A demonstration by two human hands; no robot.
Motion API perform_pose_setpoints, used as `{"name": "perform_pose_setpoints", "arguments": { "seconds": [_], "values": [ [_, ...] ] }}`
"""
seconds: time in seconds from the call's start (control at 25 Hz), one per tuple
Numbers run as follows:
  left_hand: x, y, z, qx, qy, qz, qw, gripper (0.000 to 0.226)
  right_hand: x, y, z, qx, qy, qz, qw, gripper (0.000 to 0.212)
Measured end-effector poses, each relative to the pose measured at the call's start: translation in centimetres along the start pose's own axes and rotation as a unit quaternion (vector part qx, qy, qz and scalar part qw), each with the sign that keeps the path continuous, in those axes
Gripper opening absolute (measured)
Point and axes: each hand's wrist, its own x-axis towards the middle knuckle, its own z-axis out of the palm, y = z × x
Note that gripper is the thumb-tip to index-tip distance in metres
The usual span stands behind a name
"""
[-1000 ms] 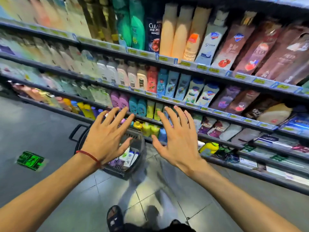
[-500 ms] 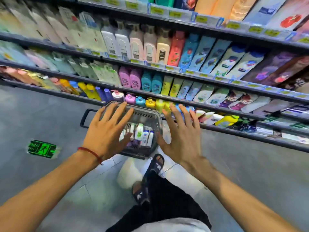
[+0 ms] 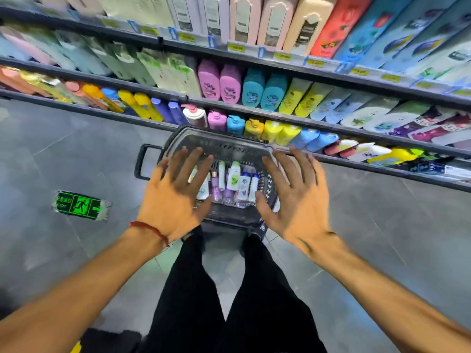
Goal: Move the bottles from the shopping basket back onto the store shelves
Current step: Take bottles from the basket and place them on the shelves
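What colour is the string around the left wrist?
Red. The string shows best in the head view.

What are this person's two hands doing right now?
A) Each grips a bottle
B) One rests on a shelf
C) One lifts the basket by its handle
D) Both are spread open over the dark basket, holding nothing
D: the left hand and right hand show straight, spread fingers over the dark plastic shopping basket, and the small bottles lie inside it, none in either hand.
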Motion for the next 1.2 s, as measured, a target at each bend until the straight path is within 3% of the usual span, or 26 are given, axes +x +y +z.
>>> {"name": "perform_pose_setpoints", "arguments": {
  "seconds": [0.4,0.84,1.12,1.2],
  "values": [
    [2.7,-7.4,14.7,-0.01,-0.102,0.063,0.993,0.074,-2.9,-4.0,17.0,-0.052,-0.062,0.144,0.986,0.056],
    [6.6,-8.9,38.8,-0.023,-0.169,0.081,0.982,0.075,-6.8,1.3,38.8,-0.052,-0.112,0.16,0.979,0.054],
    [9.0,-9.2,49.3,-0.04,-0.182,0.052,0.981,0.077,-4.5,5.0,51.4,0.032,-0.172,0.183,0.967,0.056],
    [9.4,-9.6,50.4,-0.042,-0.172,0.047,0.983,0.073,-3.5,5.6,54.8,0.117,-0.198,0.238,0.944,0.055]
  ]
}}
